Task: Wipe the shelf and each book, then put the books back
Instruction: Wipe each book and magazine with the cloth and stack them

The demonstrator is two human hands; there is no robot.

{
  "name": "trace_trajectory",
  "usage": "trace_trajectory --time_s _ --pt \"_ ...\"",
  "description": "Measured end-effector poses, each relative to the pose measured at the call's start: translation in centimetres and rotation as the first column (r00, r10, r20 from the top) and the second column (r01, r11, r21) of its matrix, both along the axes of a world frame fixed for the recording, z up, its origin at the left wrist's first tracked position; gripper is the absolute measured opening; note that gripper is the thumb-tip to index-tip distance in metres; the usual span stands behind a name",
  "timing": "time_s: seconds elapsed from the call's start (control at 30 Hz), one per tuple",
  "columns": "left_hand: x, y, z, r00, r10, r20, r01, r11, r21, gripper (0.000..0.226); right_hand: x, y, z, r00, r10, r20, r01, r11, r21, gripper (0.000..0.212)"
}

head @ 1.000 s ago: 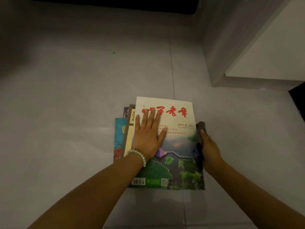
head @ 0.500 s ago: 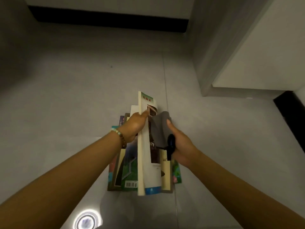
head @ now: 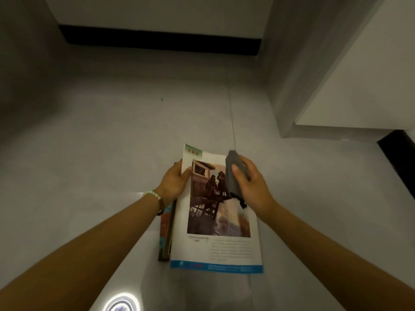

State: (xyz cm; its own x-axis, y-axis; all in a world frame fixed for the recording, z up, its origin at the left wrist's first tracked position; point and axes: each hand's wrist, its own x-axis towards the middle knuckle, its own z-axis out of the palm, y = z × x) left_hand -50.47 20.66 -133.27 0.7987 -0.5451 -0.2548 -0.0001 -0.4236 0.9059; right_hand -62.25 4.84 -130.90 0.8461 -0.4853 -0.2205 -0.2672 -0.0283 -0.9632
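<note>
Pinching the magazine [head: 215, 221] at its edge is the left hand [head: 177, 180]. Right beside it, the right hand [head: 249, 182] is squeezing the cloth [head: 232, 178] over the page. Rubbing too hard could be bending the thin cover.

Open floor [head: 112, 142] spreads left of the book stack [head: 166, 239] and beyond it to the far wall; a pale corner block [head: 359, 86] juts in on the right.

Magazine [head: 217, 223] now back-cover up (cloth [head: 231, 187] over it)
</note>
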Motion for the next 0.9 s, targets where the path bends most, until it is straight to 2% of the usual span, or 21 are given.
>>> trace_trajectory --time_s 0.07,0.13,0.2,0.27,0.3,0.37,0.4,0.43,0.47,0.53,0.57,0.6,0.67,0.7,0.73,0.77,0.83,0.9 --pt "0.3 0.5 -0.5 0.995 0.021 0.098 -0.023 1.0 0.017 0.046 0.0 0.1 -1.6 0.998 0.061 0.035 -0.06 0.998 -0.018 0.043" --pt "0.5 1.2 -0.7 0.99 0.05 0.133 -0.056 0.998 0.037 0.065 0.3 -0.6 -2.4 0.995 0.053 0.079 -0.041 0.989 -0.145 0.046" --pt "0.3 2.4 -1.4 0.988 -0.05 0.144 0.046 0.999 0.029 0.073 1.0 -1.8 -3.1 0.998 0.033 0.062 -0.007 0.924 -0.382 0.049" --pt "-0.3 3.7 -3.0 0.962 -0.214 0.17 0.204 0.976 0.07 0.08 1.6 -2.5 -4.0 0.992 0.124 -0.033 -0.121 0.824 -0.554 0.056" --pt "-0.7 4.3 -4.2 0.943 -0.273 0.189 0.244 0.956 0.164 0.091 1.8 -2.4 -4.6 0.969 0.213 -0.127 -0.245 0.741 -0.625 0.058" --pt "-1.1 4.9 -5.9 0.921 -0.33 0.206 0.249 0.907 0.339 0.114 2.1 -1.4 -6.0 0.864 0.376 -0.334 -0.486 0.451 -0.748 0.06" --pt "-1.2 5.0 -6.5 0.92 -0.333 0.207 0.238 0.893 0.382 0.122 2.3 -1.2 -6.8 0.816 0.417 -0.4 -0.547 0.332 -0.769 0.062" --pt "-1.2 5.0 -6.8 0.92 -0.338 0.199 0.239 0.886 0.397 0.126 2.7 -1.3 -7.3 0.796 0.423 -0.434 -0.569 0.275 -0.775 0.065" --pt "-1.2 5.0 -7.1 0.918 -0.343 0.198 0.244 0.885 0.397 0.127 3.3 -1.7 -7.5 0.803 0.385 -0.454 -0.571 0.28 -0.772 0.067" --pt "-1.2 4.9 -7.3 0.913 -0.352 0.206 0.25 0.882 0.399 0.125 4.6 -2.8 -7.7 0.853 0.216 -0.475 -0.522 0.394 -0.757 0.07" --pt "-1.2 4.9 -7.4 0.915 -0.349 0.202 0.25 0.884 0.394 0.121 5.2 -2.8 -7.5 0.853 0.18 -0.489 -0.518 0.395 -0.759 0.068" --pt "-1.2 5.0 -7.6 0.916 -0.349 0.198 0.252 0.885 0.392 0.118 5.7 -2.1 -7.3 0.843 0.221 -0.49 -0.538 0.345 -0.769 0.066" --pt "-1.2 5.0 -7.7 0.908 -0.362 0.211 0.259 0.881 0.396 0.119 6.4 0.3 -7.3 0.758 0.443 -0.478 -0.598 0.182 -0.781 0.059" --pt "-1.2 5.0 -7.6 0.906 -0.364 0.217 0.259 0.881 0.395 0.121 6.7 1.1 -7.2 0.701 0.528 -0.479 -0.623 0.128 -0.771 0.055" --pt "-1.0 5.0 -7.5 0.907 -0.363 0.213 0.26 0.881 0.394 0.121 7.3 1.3 -7.1 0.67 0.566 -0.479 -0.642 0.119 -0.757 0.053" --pt "-1.0 5.0 -7.3 0.91 -0.36 0.205 0.26 0.881 0.395 0.118 8.1 0.9 -7.0 0.681 0.551 -0.482 -0.65 0.151 -0.745 0.052" --pt "-1.0 4.9 -7.0 0.917 -0.35 0.191 0.254 0.883 0.395 0.109 9.5 0.1 -6.7 0.75 0.403 -0.525 -0.645 0.269 -0.715 0.053" --pt "-1.1 5.0 -7.0 0.917 -0.354 0.184 0.261 0.882 0.393 0.109 10.1 1.0 -6.3 0.756 0.32 -0.571 -0.652 0.29 -0.701 0.053"
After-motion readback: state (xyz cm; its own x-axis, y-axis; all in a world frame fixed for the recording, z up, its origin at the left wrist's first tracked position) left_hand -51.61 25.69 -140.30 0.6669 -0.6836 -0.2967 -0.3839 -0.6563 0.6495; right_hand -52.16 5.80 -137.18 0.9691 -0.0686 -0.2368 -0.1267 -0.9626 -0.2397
